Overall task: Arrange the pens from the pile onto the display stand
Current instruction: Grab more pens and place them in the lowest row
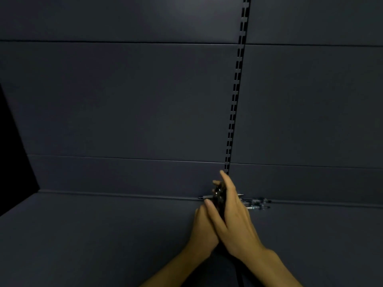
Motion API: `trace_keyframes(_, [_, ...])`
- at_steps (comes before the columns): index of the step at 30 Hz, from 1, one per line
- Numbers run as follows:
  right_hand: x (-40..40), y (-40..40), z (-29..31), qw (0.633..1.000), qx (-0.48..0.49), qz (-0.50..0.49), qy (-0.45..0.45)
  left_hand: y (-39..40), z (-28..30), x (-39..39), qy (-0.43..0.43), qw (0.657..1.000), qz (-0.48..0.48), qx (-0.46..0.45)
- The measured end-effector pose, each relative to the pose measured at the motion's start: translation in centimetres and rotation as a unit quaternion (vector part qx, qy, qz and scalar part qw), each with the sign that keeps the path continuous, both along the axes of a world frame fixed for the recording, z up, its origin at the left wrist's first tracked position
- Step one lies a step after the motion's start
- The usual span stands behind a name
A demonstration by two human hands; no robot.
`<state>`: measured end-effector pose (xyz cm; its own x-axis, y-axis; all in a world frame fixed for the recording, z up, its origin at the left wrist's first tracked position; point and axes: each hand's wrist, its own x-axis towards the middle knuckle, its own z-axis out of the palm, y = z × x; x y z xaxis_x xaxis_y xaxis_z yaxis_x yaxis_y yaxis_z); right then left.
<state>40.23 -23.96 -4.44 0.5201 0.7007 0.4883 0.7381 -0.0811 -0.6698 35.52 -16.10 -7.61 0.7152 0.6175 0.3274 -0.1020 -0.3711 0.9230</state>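
A bundle of dark pens (218,194) stands upright between my two hands, near the back of a dark shelf (103,235). My right hand (235,222) holds it from the right, with its thumb across the front and its index finger stretched up. My left hand (202,228) clasps it from the left, mostly hidden beneath the right hand, and its fingertips show at the top of the bundle. The pile of loose pens (257,204) lies just behind and to the right, against the back wall. No display stand is in view.
The dark back wall (124,110) is made of horizontal panels. A slotted vertical upright (236,90) runs down to just above my hands. At the far left a black gap (12,152) opens beside the shelf.
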Motion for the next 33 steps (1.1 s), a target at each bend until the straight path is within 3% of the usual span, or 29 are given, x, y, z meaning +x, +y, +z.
trace_keyframes(3, [0.1,0.1,-0.4,0.997,0.027,-0.028,0.066,0.3,1.0,-0.4,0.012,0.999,0.015,0.047])
trace_keyframes(5, [0.3,0.3,-0.5,0.994,0.039,-0.068,0.077,1.1,1.7,-0.6,0.071,0.992,0.042,0.096])
trace_keyframes(8, [0.6,0.4,-0.5,0.991,0.06,-0.088,0.086,2.2,2.3,-1.5,0.161,0.981,0.08,0.078])
trace_keyframes(13, [-0.7,1.5,0.1,0.968,0.089,0.04,0.233,3.9,3.8,-4.4,0.233,0.961,0.094,0.114])
trace_keyframes(18, [-4.6,4.5,0.7,0.965,0.091,0.072,0.236,7.8,4.3,-8.9,0.256,0.947,0.088,0.176])
trace_keyframes(23, [-10.5,9.0,1.0,0.969,0.072,0.035,0.233,13.0,4.7,-14.3,0.261,0.951,0.049,0.159])
trace_keyframes(29, [-18.3,14.9,0.6,0.92,0.142,-0.033,0.365,19.3,4.0,-21.3,0.295,0.937,0.042,0.185])
trace_keyframes(33, [-22.4,16.8,0.9,0.903,0.159,-0.055,0.396,21.4,3.7,-24.4,0.28,0.94,0.024,0.193])
